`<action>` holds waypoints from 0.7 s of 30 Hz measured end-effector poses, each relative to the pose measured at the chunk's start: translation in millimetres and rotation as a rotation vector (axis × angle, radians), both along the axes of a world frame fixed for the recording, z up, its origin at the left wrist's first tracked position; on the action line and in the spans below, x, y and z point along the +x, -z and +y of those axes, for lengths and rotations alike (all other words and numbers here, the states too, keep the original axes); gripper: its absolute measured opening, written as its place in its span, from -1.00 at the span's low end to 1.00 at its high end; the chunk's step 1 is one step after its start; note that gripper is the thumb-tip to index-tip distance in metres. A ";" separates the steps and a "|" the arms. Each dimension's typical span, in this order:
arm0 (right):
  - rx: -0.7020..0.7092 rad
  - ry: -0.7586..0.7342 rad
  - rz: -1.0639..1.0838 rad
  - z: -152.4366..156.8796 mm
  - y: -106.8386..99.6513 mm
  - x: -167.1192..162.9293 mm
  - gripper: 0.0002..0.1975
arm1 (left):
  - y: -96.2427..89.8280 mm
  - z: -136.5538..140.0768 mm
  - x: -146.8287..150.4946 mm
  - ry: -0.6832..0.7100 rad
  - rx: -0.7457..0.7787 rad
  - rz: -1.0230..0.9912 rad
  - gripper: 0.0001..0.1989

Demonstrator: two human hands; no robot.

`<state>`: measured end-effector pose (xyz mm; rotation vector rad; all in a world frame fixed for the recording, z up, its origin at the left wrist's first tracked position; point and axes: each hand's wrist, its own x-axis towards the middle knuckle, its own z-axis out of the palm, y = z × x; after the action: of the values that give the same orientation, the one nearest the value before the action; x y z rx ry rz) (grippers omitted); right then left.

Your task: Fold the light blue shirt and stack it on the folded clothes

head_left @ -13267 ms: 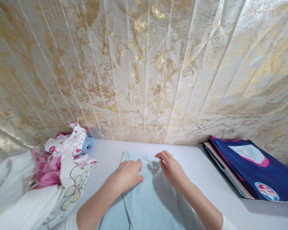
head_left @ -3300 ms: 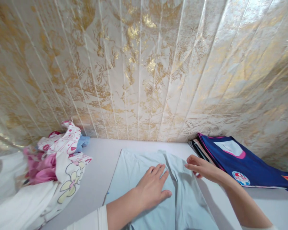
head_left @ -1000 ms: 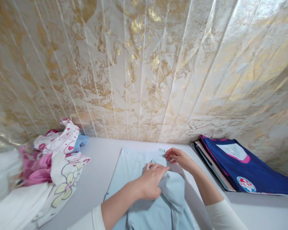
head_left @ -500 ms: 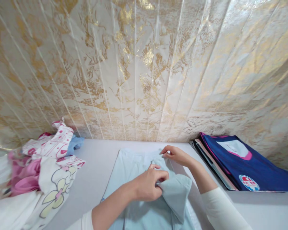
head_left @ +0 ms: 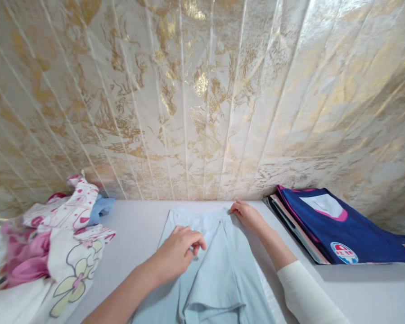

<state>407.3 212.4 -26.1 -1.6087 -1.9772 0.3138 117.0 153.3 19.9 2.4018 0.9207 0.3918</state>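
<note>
A light blue shirt (head_left: 219,274) lies spread on the white table. A loose flap that looks like a sleeve is laid across its middle, with its open end toward me. My left hand (head_left: 178,252) is over the shirt's left half, fingers loosely curled and nothing visible between them. At the far right corner, my right hand (head_left: 248,216) has its fingertips closed on the shirt's edge. The near end of the shirt runs out of view.
On the left is a heap of crumpled clothes (head_left: 77,265), white, pink and blue. A stack of folded clothes (head_left: 310,234), a navy one on top, lies at the right. Gold-patterned sheeting (head_left: 195,99) rises behind the white table (head_left: 131,225).
My left hand has let go of the loose flap and moved left. The flap now lies flatter along the shirt. My right hand stays at the far right corner.
</note>
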 end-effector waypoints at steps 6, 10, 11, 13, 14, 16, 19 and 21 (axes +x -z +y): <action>0.053 0.001 0.070 -25.9 -13.5 -26.8 -0.72 | -10.5 -47.4 18.8 0.121 0.015 0.202 -0.65; -0.027 -0.012 0.304 -66.2 3.1 -57.9 -0.72 | 0.9 -56.9 16.8 0.052 0.096 0.337 -0.73; -0.044 0.004 0.391 -75.9 9.2 -64.5 -0.72 | 2.7 -57.5 14.8 0.043 0.101 0.347 -0.73; -0.057 0.047 0.522 -91.7 19.9 -74.5 -0.71 | 3.2 -58.1 10.8 0.022 0.083 0.388 -0.66; -0.049 0.066 0.545 -97.4 23.4 -77.8 -0.69 | 1.8 -58.1 9.2 0.003 0.068 0.414 -0.62; -0.026 0.080 0.560 -104.2 26.2 -81.5 -0.64 | -3.3 -56.9 6.4 -0.046 0.032 0.450 -0.56; 0.011 0.081 0.570 -107.0 24.0 -82.7 -0.58 | -12.1 -51.1 1.5 -0.131 0.022 0.404 -0.56; 0.005 0.072 0.550 -106.6 23.5 -82.7 -0.55 | -15.5 -46.4 -3.5 -0.192 0.015 0.401 -0.58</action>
<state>324.7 105.8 -49.6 -1.3959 -1.4959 0.6448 113.5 106.9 35.4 2.4590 1.3317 -0.0208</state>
